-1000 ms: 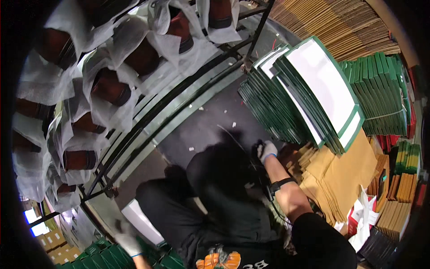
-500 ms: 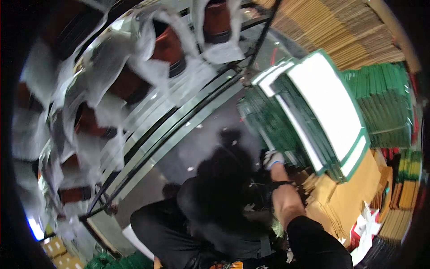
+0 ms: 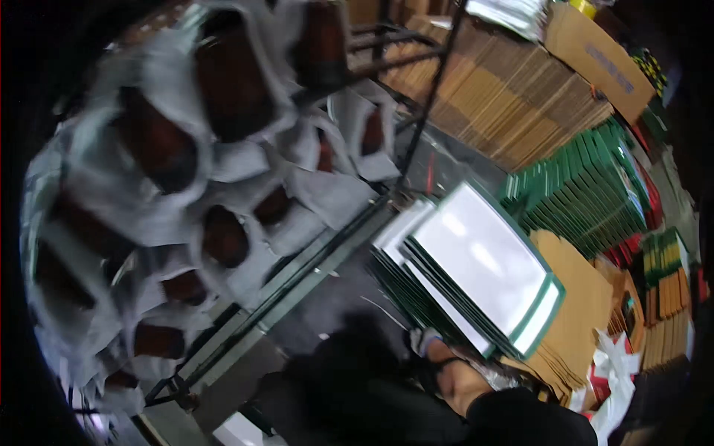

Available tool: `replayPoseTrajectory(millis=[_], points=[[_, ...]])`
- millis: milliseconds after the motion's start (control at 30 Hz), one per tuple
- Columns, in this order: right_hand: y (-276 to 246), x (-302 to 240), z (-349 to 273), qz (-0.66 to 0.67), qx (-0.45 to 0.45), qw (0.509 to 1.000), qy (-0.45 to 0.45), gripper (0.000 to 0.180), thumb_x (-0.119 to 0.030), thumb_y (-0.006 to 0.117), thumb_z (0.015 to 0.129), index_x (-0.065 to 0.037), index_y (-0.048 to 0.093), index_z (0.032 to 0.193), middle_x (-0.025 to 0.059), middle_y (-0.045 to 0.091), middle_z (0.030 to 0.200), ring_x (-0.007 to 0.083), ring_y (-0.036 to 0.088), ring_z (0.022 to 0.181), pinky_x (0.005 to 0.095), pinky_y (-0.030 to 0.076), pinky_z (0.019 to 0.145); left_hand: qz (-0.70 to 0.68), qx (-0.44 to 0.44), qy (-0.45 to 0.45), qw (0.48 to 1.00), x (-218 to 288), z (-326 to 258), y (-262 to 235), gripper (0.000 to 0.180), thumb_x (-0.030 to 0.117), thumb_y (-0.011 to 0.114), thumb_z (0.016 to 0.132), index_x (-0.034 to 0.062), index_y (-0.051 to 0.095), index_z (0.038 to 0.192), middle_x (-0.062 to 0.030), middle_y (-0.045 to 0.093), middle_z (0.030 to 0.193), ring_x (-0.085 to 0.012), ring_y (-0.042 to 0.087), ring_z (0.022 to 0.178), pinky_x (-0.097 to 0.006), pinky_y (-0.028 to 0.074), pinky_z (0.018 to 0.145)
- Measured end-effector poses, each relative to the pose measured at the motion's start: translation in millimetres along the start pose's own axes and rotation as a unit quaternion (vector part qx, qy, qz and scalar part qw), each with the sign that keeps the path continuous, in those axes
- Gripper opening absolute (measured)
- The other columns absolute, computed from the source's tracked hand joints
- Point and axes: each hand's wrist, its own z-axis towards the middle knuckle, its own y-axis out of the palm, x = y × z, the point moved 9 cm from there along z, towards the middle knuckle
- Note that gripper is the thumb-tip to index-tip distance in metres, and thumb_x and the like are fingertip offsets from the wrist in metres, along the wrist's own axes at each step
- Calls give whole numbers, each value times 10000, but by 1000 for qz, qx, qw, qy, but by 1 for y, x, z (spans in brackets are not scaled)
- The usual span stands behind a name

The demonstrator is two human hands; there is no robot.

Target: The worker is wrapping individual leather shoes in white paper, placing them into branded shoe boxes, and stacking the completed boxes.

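Observation:
My right hand [image 3: 424,340], in a pale glove, reaches in from the lower right. It is at the near left edge of a stack of white panels with green borders [image 3: 483,260], which look like flat box pieces. Its fingers are small and dark against the floor, so I cannot tell whether they grip the stack or only rest beside it. A dark band circles the wrist. The top panel of the stack is glossy white. My left hand is out of view.
At the left, a metal rack [image 3: 297,275] carries several brown leather shoes [image 3: 225,236] in white paper. Far right stand brown cardboard bundles [image 3: 498,93] and a green stack [image 3: 580,182]. Flat brown cardboard [image 3: 576,297] lies right of the white panels, near crumpled white plastic [image 3: 613,379].
The view has swung, so rack and stacks sit lower in the picture. My right hand stays close to the white panels' near left edge, with its forearm more slanted.

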Motion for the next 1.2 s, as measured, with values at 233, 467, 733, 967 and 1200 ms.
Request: replayPoseTrajectory(millis=[233,467,733,967,1200], points=[[-210,-57,-141,337,25,941,0,373,-301,649,1018,-58,774,1272,226,776,1211,414,718,1213,481,566,1051,-141,100,8,985,14,-40,-36,530,364,572,1109,-94,665,1361,-345,721,1274,-507,672,1212,-517,520,1066],[-694,-82,-507,125,774,559,-271,566,-165,741,894,-12,659,1432,211,684,1388,403,653,1290,480,518,1124,-90,257,489,829,224,-257,-233,260,55,701,811,107,785,1052,-157,754,1108,-408,678,1151,-506,536,1059],[-994,-40,-495,-7,697,698,-163,636,-249,724,942,-165,600,1560,193,673,1503,386,636,1380,432,509,1159,3,133,681,720,255,-235,-116,75,153,673,784,89,698,815,-155,656,1014,-387,595,1155,-507,482,1039],[-992,-122,-482,-120,550,802,-202,531,-100,591,963,-93,659,1489,208,591,1568,368,571,1420,447,459,1175,56,125,678,722,244,-259,-135,212,147,700,856,75,757,1046,-122,700,1078,-350,623,1202,-510,511,1057],[-950,-76,-516,11,831,546,-105,393,-401,618,1000,-90,836,1102,224,784,1070,411,767,855,501,608,811,-39,-179,618,765,265,-265,-119,119,88,664,878,98,768,937,-97,696,1313,-336,612,1298,-590,484,1108]])
